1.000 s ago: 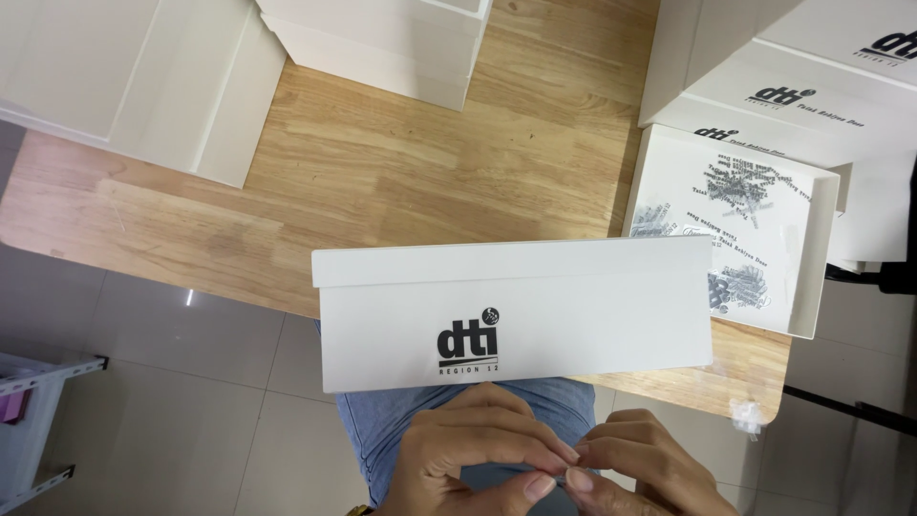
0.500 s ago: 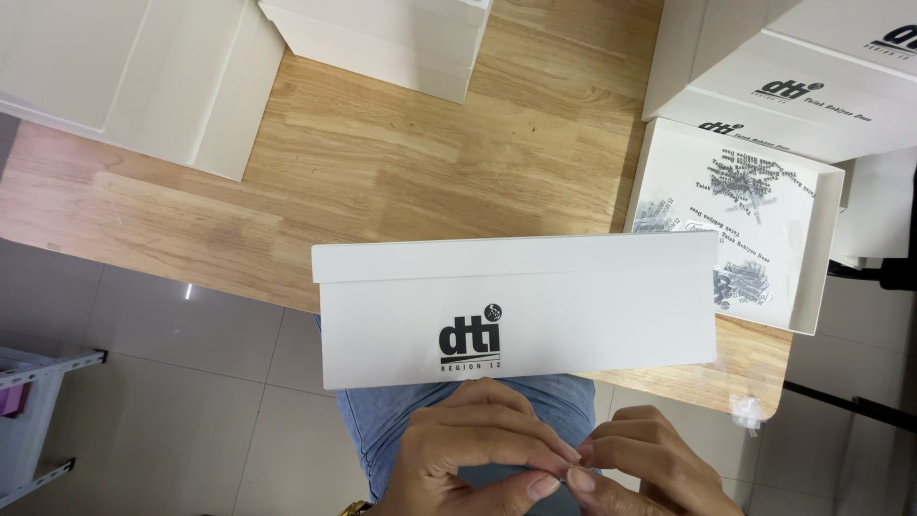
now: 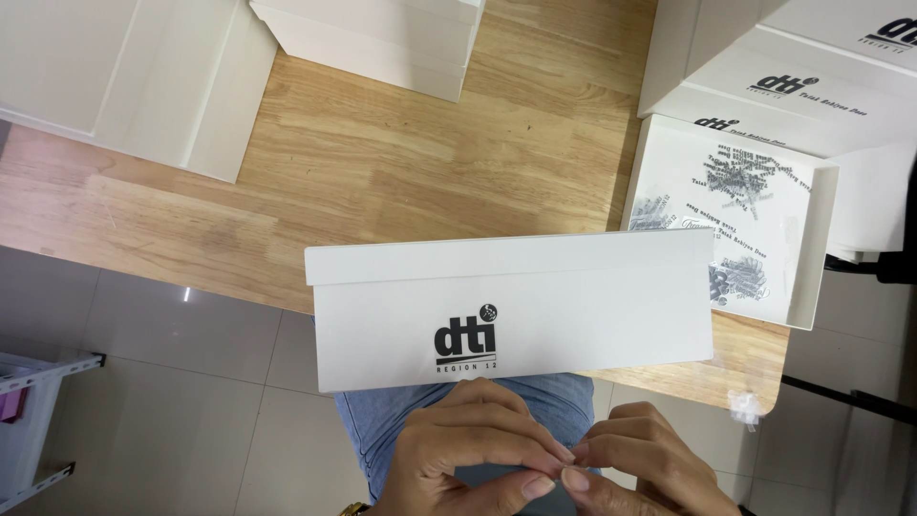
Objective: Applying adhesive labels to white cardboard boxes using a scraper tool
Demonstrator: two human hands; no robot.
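Both hands meet low in the view, at about six o'clock. The left hand (image 3: 468,449) curls its fingers in and pinches thumb against forefinger; the right hand (image 3: 645,463) does the same, and the two sets of fingertips touch in the middle. Whatever is nipped between them is too small to make out.

Just above the hands, toward twelve o'clock, a long white box (image 3: 511,306) with a black logo on its near face sits on the near edge of the wooden table (image 3: 382,162) and hangs out past that edge, over the lap in blue jeans (image 3: 382,420). Its lower edge lies close above the knuckles without touching them.

At two o'clock from the hands an open white tray (image 3: 812,248) holds scattered small metal pieces (image 3: 740,182) and printed paper; its left wall stands just beside the box's right end. Behind the tray, at one o'clock, more white boxes (image 3: 764,67) are stacked. At twelve o'clock another white stack (image 3: 373,38) sits at the far side of the table, and flat white panels (image 3: 124,76) cover the eleven o'clock corner.

Bare wood lies open between the long box and the far stacks. Grey floor tiles (image 3: 162,401) spread at eight o'clock, with a small rack (image 3: 38,420) at the left edge.
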